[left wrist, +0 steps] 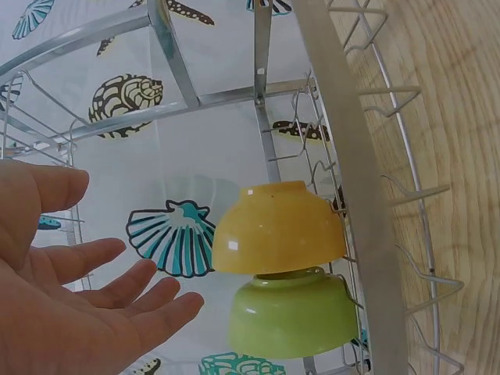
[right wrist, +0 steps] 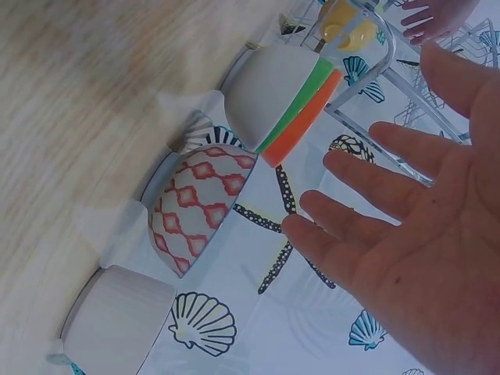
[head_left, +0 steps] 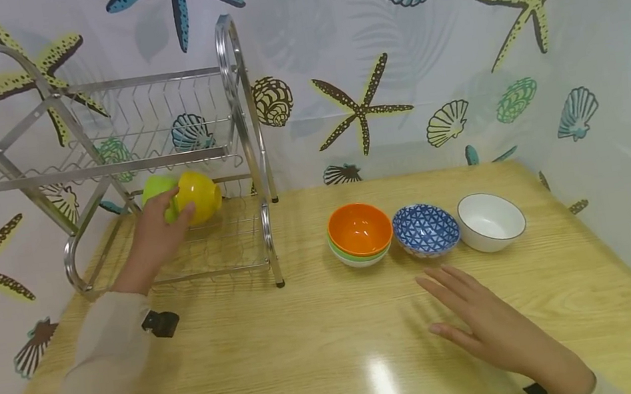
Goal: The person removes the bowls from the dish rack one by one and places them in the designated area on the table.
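My left hand (head_left: pixel 158 234) reaches into the lower tier of the metal dish rack (head_left: pixel 267 231). It is beside a yellow bowl (head_left: pixel 201 198) and a lime-green bowl (head_left: pixel 154 188), both standing on their sides. The left wrist view shows its fingers loosely spread, with a gap between them and the yellow bowl (left wrist: pixel 281 226). Over the table, my right hand (head_left: pixel 485 324) has its fingers extended and holds nothing. Nearest to it is a blue-patterned bowl (head_left: pixel 426 230), whose outside looks red and white in the right wrist view.
Left of the patterned bowl stands a stack with an orange bowl (head_left: pixel 359 228) on top, above green and white ones. A white bowl (head_left: pixel 491 222) with a dark rim stands to its right. Behind the wooden table (head_left: pixel 290 362) hangs a sea-life printed curtain (head_left: pixel 308 144). The rack's upper tier overhangs the lower.
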Demonstrator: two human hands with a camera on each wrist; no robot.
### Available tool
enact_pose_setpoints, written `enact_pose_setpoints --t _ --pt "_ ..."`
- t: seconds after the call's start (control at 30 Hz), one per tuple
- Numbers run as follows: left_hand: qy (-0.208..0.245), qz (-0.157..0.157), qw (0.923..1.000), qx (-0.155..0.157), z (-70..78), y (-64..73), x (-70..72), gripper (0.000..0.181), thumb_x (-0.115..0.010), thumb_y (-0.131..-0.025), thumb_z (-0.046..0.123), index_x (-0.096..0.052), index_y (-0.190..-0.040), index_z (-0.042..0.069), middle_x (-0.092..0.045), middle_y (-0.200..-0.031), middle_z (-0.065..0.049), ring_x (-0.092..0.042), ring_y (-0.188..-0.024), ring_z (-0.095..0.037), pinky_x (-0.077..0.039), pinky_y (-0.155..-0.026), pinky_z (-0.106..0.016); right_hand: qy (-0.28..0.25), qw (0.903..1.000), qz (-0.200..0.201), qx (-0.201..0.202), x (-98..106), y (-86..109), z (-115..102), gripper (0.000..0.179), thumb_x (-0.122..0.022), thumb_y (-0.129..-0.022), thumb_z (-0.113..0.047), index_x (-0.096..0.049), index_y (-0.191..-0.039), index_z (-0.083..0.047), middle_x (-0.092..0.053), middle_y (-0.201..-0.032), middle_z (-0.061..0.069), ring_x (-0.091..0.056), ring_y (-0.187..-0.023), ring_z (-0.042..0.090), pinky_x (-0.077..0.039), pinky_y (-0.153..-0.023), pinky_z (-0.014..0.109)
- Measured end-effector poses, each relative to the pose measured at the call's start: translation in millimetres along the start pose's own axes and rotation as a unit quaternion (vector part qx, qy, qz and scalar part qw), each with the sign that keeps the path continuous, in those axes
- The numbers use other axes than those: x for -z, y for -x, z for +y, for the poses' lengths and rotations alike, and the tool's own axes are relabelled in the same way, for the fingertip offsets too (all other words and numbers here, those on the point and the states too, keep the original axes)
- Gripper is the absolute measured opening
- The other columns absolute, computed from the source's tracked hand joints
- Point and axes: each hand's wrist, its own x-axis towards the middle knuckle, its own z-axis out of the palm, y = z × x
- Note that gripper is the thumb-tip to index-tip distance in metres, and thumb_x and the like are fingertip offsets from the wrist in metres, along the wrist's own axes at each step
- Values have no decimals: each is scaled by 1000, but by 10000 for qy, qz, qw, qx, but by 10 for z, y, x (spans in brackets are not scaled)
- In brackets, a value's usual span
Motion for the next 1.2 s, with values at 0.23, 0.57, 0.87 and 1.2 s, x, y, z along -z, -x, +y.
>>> enact_pose_setpoints --t 0.23,0.57,0.87,1.2 --pt "163 -28 9995 268 -68 -115 9 67 -40 -102 42 -21 -150 0 -23 -153 -26 -22 -139 -46 -23 -110 -63 -87 9999 -75 -114 28 8 -10 70 -66 -91 -32 -34 -149 -14 -33 -152 13 -33 -135 41 -37 -103 60" --pt "266 -166 9986 435 -271 -229 -4 66 -39 -102 40 -20 -150 -2 -24 -152 -29 -27 -135 -49 -29 -107 -63 -178 9998 89 28 44 23 -78 80 -71 -87 -29 -26 -152 -15 -25 -156 15 -33 -136 37 -41 -101 56" --pt "742 -368 9932 812 -325 -292 -16 72 -36 -103 43 -9 -152 -2 -15 -156 -26 -23 -139 -46 -29 -110 -59 -157 9999 -1 -16 14 53 -100 79 -69 -89 -32 -26 -152 -17 -25 -155 13 -34 -136 37 -40 -102 56" --pt "1034 -567 9888 915 -426 -383 -83 73 -43 -102 34 -3 -152 -1 -13 -156 -27 -22 -140 -45 -28 -111 -58 -55 9996 -138 -224 -10 86 -110 80 -65 -91 -39 -20 -154 -19 -24 -156 8 -32 -138 30 -38 -104 54"
